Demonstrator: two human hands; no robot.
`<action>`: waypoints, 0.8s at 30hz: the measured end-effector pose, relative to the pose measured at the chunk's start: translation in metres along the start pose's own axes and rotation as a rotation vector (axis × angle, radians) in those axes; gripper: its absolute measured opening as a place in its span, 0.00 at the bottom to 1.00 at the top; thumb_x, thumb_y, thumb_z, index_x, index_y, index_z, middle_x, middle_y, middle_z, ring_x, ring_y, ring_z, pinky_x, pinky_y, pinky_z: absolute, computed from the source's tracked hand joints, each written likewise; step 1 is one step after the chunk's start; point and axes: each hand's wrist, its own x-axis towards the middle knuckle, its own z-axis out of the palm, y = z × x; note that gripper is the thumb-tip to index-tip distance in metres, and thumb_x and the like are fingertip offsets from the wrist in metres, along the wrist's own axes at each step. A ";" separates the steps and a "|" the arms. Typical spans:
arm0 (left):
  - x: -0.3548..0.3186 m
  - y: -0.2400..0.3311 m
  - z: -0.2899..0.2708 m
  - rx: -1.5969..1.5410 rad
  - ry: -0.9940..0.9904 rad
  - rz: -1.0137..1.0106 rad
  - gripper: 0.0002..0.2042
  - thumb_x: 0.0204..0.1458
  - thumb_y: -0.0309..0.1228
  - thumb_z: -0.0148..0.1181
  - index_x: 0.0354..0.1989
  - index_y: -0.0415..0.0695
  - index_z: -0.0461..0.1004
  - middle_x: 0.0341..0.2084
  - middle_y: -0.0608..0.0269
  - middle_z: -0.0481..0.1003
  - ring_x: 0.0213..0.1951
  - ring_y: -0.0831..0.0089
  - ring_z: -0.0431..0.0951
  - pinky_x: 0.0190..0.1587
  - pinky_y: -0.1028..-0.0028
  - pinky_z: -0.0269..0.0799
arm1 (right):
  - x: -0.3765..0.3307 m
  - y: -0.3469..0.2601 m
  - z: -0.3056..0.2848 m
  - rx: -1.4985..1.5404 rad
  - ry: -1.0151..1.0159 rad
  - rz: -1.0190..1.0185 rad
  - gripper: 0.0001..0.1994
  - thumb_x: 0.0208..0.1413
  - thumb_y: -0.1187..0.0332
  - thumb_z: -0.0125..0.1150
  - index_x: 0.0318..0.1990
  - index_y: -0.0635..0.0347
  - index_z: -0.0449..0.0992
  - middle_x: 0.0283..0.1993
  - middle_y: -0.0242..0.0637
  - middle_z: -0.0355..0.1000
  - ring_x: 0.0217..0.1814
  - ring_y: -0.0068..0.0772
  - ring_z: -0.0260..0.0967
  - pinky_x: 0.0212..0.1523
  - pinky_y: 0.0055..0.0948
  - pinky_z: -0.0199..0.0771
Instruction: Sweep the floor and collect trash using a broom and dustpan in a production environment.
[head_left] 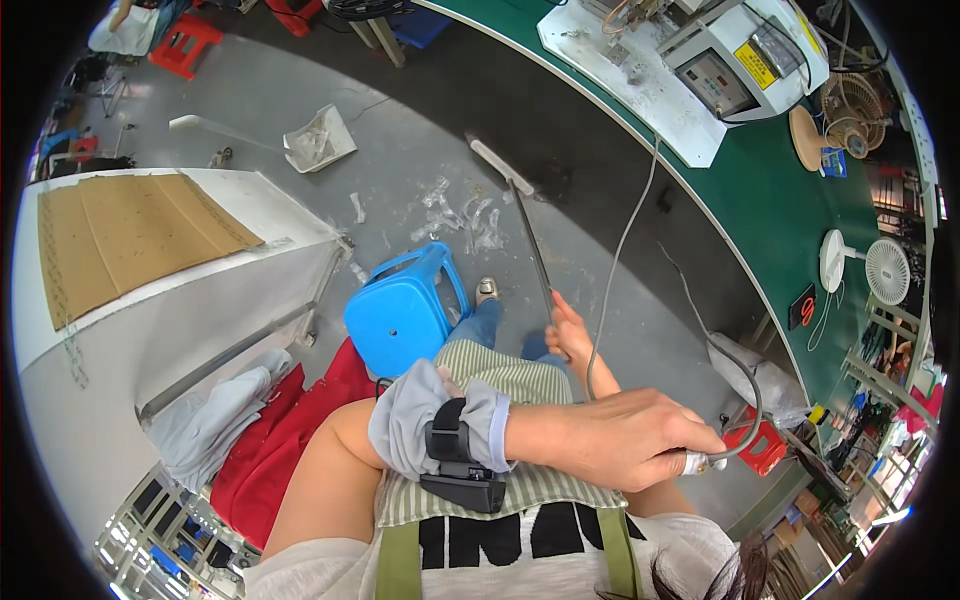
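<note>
Sweeping is under way: the right hand (pixel 567 330), fingers clamped on the broom (pixel 520 215) handle, holds its head beyond the blue stool (pixel 400 310) beside plastic scraps (pixel 455 215); the left hand (pixel 625 435), fingers closed, grips a grey hose (pixel 615 260). Next, probably draw the scraps toward the dustpan (pixel 318 140)

The person wears a green-and-white striped apron (pixel 500 385) with olive straps over a pale top bearing black lettering. A grey sleeve cover (pixel 420 415) bunches at nine o'clock of a black wrist-strapped device (pixel 460 465). Blue jeans show at twelve o'clock.
</note>
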 end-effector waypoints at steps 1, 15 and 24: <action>0.002 -0.001 0.001 -0.019 0.001 0.001 0.14 0.45 0.21 0.48 0.42 0.36 0.71 0.32 0.50 0.75 0.36 0.54 0.74 0.38 0.62 0.68 | -0.012 0.002 -0.011 -0.020 -0.002 -0.003 0.24 0.65 0.58 0.40 0.67 0.32 0.49 0.19 0.27 0.55 0.13 0.17 0.48 0.12 0.20 0.50; -0.005 0.008 -0.008 0.073 0.007 -0.061 0.15 0.45 0.21 0.49 0.43 0.34 0.73 0.36 0.47 0.75 0.39 0.53 0.75 0.42 0.64 0.70 | 0.068 -0.004 -0.022 -0.375 0.213 -0.127 0.24 0.64 0.63 0.37 0.67 0.36 0.49 0.13 0.28 0.56 0.09 0.22 0.52 0.09 0.25 0.54; 0.001 0.026 -0.002 0.229 -0.070 -0.020 0.13 0.45 0.21 0.48 0.40 0.33 0.73 0.32 0.46 0.75 0.37 0.50 0.75 0.41 0.61 0.68 | -0.002 0.027 -0.073 -0.247 0.093 -0.089 0.21 0.64 0.60 0.40 0.65 0.36 0.56 0.14 0.25 0.54 0.10 0.19 0.45 0.10 0.24 0.45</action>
